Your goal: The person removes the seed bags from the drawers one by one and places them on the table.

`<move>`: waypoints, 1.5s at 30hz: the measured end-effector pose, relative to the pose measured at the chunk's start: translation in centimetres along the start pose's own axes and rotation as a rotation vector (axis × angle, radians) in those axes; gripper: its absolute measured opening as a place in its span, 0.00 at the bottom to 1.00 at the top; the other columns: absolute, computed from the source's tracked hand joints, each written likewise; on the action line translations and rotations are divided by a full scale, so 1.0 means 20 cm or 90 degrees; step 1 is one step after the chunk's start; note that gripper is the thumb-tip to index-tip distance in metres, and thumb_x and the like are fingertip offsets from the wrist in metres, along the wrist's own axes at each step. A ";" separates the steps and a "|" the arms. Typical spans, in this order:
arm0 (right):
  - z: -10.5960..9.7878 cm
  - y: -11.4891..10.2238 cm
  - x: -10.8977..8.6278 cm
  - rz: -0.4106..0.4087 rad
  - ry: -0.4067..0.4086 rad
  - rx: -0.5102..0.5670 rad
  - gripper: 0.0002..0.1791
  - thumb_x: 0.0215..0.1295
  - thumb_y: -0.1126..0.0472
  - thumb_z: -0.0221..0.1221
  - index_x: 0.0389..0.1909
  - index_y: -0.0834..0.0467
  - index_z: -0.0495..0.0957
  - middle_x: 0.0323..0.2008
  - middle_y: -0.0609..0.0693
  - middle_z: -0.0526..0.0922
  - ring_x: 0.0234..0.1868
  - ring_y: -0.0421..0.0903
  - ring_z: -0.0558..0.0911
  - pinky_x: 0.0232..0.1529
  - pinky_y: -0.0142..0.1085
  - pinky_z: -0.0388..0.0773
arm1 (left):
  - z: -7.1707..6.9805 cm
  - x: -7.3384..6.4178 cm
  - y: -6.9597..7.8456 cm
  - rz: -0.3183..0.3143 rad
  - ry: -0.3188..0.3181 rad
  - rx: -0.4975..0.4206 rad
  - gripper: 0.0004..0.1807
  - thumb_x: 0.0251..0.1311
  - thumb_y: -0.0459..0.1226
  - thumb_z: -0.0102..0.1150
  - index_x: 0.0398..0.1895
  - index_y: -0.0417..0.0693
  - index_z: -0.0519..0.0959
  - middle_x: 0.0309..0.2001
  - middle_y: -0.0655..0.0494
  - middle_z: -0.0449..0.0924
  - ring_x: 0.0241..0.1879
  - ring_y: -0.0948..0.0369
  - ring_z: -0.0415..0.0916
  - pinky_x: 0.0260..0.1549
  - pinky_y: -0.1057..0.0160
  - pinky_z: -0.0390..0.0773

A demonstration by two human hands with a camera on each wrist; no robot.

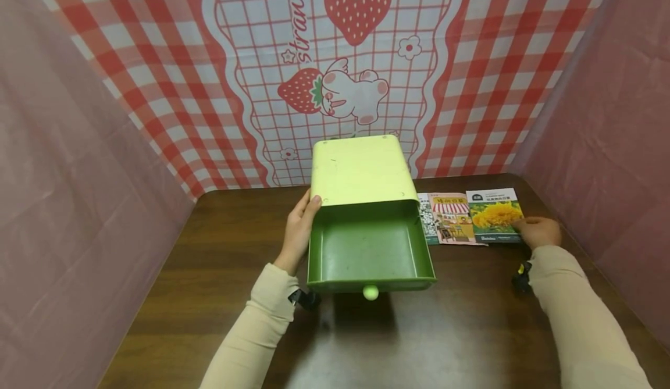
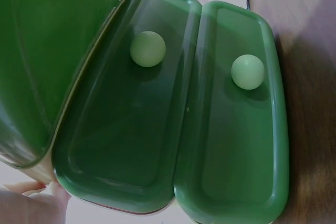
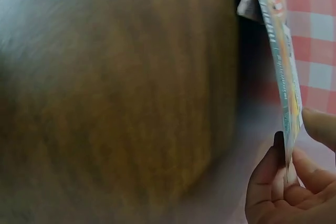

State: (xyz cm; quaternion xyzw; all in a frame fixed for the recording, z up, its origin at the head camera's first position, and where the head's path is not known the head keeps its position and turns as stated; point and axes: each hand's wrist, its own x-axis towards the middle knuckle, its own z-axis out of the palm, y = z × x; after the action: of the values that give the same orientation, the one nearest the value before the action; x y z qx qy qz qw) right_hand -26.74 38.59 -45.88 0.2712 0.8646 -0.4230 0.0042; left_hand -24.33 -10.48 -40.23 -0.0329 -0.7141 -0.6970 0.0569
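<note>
A light-green drawer box (image 1: 361,168) stands at the table's middle, its top green drawer (image 1: 371,249) pulled out toward me, with a round knob (image 1: 370,292). My left hand (image 1: 297,233) holds the box's left side, thumb near the top front corner. Two more drawer fronts with round knobs (image 2: 148,49) show in the left wrist view. Right of the box, my right hand (image 1: 541,233) pinches the edge of a packet with a yellow flower picture (image 1: 494,217). In the right wrist view, thumb and fingers (image 3: 315,174) grip that thin packet (image 3: 286,77) edge-on.
Beside the flower packet lies a pink packet with a shop picture (image 1: 452,220), then one with white flowers (image 1: 427,217), partly hidden by the box. Behind the brown table (image 1: 220,249) hangs a red checked strawberry cloth (image 1: 251,162). Pink cloth (image 1: 602,162) closes both sides.
</note>
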 end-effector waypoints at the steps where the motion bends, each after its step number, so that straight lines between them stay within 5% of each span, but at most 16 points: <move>1: 0.00 0.00 0.00 -0.015 -0.006 -0.029 0.37 0.71 0.48 0.51 0.67 0.75 0.62 0.67 0.73 0.63 0.66 0.68 0.65 0.64 0.57 0.67 | 0.00 0.00 0.00 0.001 0.000 -0.002 0.35 0.69 0.53 0.50 0.75 0.51 0.59 0.75 0.52 0.58 0.74 0.53 0.56 0.72 0.50 0.59; 19: 0.02 0.03 0.03 -0.123 -0.030 -0.258 0.39 0.67 0.49 0.53 0.62 0.81 0.61 0.59 0.80 0.66 0.56 0.75 0.70 0.54 0.62 0.70 | 0.00 0.00 0.00 0.007 -0.003 -0.002 0.34 0.70 0.53 0.50 0.75 0.51 0.60 0.75 0.52 0.59 0.74 0.53 0.56 0.72 0.51 0.58; 35: 0.04 0.03 0.05 -0.139 -0.020 -0.316 0.33 0.66 0.50 0.52 0.53 0.80 0.68 0.49 0.80 0.72 0.46 0.74 0.73 0.44 0.59 0.70 | 0.00 0.00 0.00 0.006 0.003 0.000 0.35 0.70 0.52 0.49 0.75 0.48 0.59 0.75 0.50 0.58 0.74 0.52 0.55 0.73 0.51 0.56; 45: 0.04 0.04 0.07 -0.138 -0.026 -0.318 0.35 0.66 0.49 0.52 0.55 0.80 0.66 0.52 0.80 0.71 0.46 0.75 0.71 0.45 0.59 0.69 | 0.00 0.00 0.00 0.010 0.001 -0.013 0.35 0.70 0.51 0.49 0.75 0.48 0.59 0.75 0.49 0.58 0.74 0.51 0.56 0.72 0.50 0.59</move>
State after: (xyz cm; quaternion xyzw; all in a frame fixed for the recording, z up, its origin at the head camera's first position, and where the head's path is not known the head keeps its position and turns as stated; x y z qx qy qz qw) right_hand -27.78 39.05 -47.35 0.1588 0.9658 -0.2004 0.0432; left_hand -24.33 -10.45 -40.23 -0.0387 -0.7066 -0.7037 0.0629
